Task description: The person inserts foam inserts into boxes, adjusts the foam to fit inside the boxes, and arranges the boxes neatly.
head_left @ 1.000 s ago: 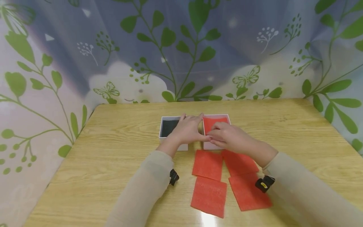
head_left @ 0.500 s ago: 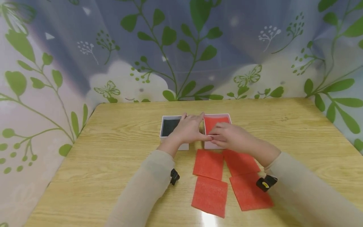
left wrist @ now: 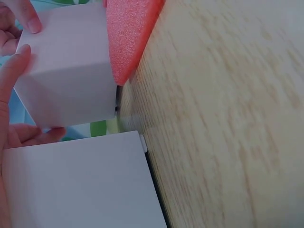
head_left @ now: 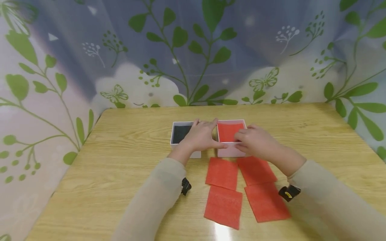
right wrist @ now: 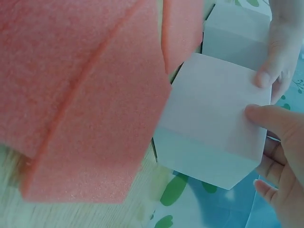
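Observation:
Two white boxes stand side by side. The left box holds a dark sheet; the right box holds a red sheet. My left hand grips the right box, its thumb on the front wall and fingers along the left side, partly over the left box. My right hand pinches the front wall near its right corner, thumb outside and curled fingers over the rim. In the right wrist view both thumbs press the right box. The right fingertips inside the box are hidden.
Four red foam squares, several pieces in all, lie in front of the right box, among them a near one and a right one. The wooden table ends at a leaf-patterned curtain.
My right hand has shifted right along the right box's front rim, uncovering more of the red sheet and front wall. My left hand holds nearly the same place.

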{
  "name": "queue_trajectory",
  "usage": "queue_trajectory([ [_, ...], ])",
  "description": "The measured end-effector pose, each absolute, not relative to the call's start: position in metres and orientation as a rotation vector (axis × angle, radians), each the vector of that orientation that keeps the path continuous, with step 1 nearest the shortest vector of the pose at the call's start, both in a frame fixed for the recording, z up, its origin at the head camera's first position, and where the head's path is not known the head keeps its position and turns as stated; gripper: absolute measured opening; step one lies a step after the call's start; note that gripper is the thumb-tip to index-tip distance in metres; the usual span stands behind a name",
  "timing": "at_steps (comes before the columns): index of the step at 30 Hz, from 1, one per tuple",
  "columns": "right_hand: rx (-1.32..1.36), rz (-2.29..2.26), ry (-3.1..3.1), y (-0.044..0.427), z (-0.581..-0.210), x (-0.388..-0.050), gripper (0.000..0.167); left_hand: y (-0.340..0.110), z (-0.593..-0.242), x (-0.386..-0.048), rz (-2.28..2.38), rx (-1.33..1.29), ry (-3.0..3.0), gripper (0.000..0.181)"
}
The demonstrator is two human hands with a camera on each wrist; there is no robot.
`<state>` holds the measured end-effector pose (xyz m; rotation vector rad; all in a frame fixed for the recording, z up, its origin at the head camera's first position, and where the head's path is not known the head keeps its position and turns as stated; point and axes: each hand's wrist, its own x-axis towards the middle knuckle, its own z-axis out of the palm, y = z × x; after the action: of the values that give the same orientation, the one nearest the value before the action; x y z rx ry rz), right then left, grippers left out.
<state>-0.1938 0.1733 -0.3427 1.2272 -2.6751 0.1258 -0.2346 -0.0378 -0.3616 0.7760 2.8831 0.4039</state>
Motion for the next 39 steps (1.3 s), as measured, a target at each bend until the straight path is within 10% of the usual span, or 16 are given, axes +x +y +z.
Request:
queue_trajectory([
  [39, 1.325, 0.478, -2.789, 0.157, -0.354, -0.203, 0.022, -0.037, -0.361, -0.235, 0.403, 0.812, 2.884, 0.106],
])
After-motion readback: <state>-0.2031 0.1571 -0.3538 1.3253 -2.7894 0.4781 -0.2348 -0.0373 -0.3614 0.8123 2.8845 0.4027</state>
